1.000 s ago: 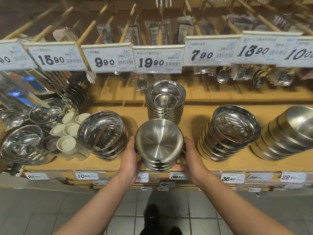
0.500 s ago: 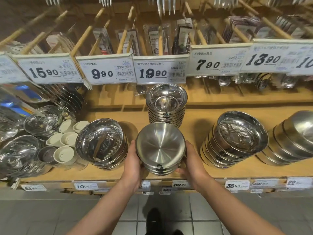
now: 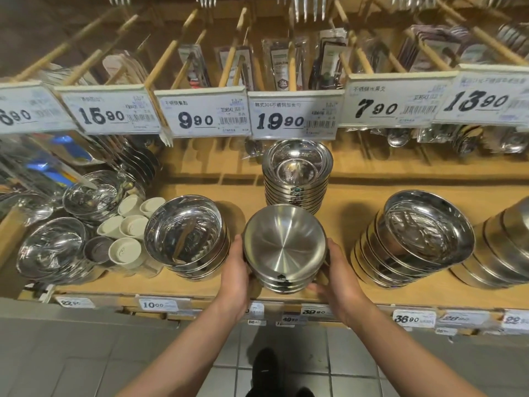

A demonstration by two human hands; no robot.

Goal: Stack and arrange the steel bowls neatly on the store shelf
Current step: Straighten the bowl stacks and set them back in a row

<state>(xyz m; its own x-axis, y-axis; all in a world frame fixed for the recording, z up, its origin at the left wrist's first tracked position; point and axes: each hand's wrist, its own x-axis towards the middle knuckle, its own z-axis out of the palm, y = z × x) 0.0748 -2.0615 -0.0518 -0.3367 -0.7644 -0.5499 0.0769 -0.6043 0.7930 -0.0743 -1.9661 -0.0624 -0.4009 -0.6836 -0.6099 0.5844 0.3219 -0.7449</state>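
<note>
A short stack of brushed steel bowls (image 3: 284,247) is gripped between the left hand (image 3: 235,274) and right hand (image 3: 340,277) at the wooden shelf (image 3: 340,213)'s front edge, tilted, mouths facing the camera; fingers are largely hidden behind it.

Single head-worn view, forward and down, close above the wooden shelf (image 3: 343,222).

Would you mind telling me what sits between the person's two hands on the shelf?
In the head view, a short stack of brushed steel bowls sits between the left hand and right hand.
</note>
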